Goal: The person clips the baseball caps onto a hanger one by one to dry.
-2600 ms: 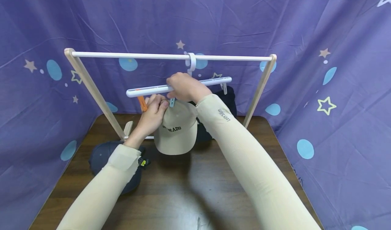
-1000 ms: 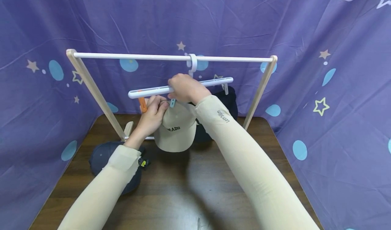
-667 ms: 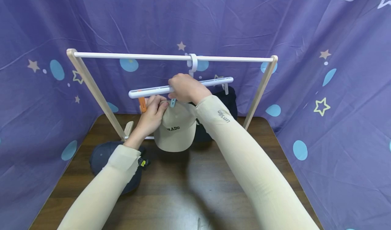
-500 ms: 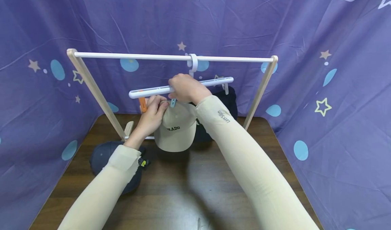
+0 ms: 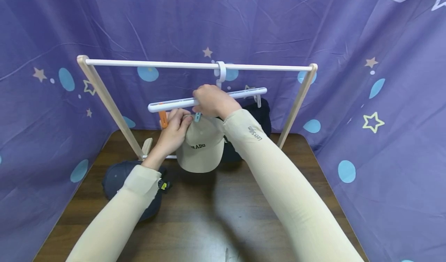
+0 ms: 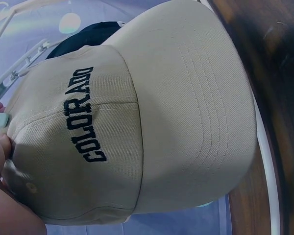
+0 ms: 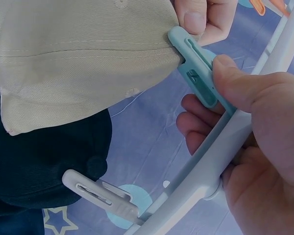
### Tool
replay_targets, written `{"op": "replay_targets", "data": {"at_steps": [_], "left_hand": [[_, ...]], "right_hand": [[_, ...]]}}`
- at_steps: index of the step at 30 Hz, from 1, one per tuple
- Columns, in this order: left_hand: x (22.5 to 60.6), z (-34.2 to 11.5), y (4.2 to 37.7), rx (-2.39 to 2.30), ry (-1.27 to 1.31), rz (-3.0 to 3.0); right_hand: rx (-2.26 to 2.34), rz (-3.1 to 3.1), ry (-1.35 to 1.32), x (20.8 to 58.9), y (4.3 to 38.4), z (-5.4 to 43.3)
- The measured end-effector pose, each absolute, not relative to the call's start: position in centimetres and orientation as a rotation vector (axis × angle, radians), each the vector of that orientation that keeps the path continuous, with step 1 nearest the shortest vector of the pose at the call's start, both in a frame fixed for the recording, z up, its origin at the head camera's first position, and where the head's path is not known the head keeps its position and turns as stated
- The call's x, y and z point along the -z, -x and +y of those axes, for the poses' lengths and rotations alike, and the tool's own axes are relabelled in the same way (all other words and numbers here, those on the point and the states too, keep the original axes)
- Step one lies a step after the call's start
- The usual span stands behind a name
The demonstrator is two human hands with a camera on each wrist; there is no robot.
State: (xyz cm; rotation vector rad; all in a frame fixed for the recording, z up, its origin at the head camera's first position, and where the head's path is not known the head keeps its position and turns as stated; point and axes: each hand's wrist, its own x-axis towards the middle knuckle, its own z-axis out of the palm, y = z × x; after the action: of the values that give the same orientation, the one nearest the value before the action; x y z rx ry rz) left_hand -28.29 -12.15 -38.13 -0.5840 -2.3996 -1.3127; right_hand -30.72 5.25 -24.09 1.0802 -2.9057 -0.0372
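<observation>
A beige cap [image 5: 203,157] lettered COLORADO hangs brim-down under the white hanger [image 5: 170,105]. My left hand [image 5: 174,129] pinches the top of its crown; the fingertips partly show in the right wrist view. My right hand [image 5: 213,100] reaches over the hanger bar. In the right wrist view its thumb presses one side of the teal clip [image 7: 198,68], fingers curled behind. That clip's tip meets the edge of the cap's crown. A grey clip [image 7: 100,193] holds a black cap [image 7: 49,156] on the right. The orange clip [image 5: 163,119] hangs at the hanger's left end.
The hanger's hook [image 5: 221,71] loops over the white rod [image 5: 139,64] of a wooden-post rack [image 5: 109,103]. A navy cap [image 5: 116,177] lies on the brown table [image 5: 244,208] at left, partly under my left forearm. A patterned purple curtain [image 5: 271,26] encloses the table.
Since the oldest frame the beige cap's brim has risen slightly and turned a little. In the last second both hands have stayed practically still.
</observation>
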Motion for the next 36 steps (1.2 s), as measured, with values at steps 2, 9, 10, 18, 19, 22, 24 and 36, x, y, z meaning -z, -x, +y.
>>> {"op": "replay_targets", "data": {"at_steps": [2, 9, 10, 18, 19, 22, 24, 36], "left_hand": [[38.13, -12.13, 28.3, 1.315, 0.582, -2.4], [38.13, -12.16, 28.27, 1.336, 0.575, -2.4], [38.12, -12.17, 28.27, 1.338, 0.576, -2.399], [38.08, -12.2, 28.21, 1.342, 0.58, -2.394], [38.08, -12.2, 28.2, 1.342, 0.581, -2.394], [38.1, -12.19, 28.21, 1.347, 0.582, -2.395], [38.11, -12.18, 28.19, 1.353, 0.581, -2.402], [38.3, -12.22, 28.16, 1.361, 0.579, -2.427]], "right_hand": [[0.034, -2.907, -1.077, 24.1, 30.72, 5.27], [0.029, -2.908, -1.072, 24.06, 30.56, 5.23], [0.031, -2.909, -1.071, 24.07, 30.56, 5.22], [0.052, -2.923, -1.061, 24.12, 30.59, 5.17], [0.053, -2.925, -1.059, 24.12, 30.6, 5.16], [0.06, -2.933, -1.055, 24.12, 30.56, 5.17], [0.062, -2.94, -1.053, 24.13, 30.54, 5.17], [0.109, -2.968, -1.053, 24.45, 30.55, 5.04]]}}
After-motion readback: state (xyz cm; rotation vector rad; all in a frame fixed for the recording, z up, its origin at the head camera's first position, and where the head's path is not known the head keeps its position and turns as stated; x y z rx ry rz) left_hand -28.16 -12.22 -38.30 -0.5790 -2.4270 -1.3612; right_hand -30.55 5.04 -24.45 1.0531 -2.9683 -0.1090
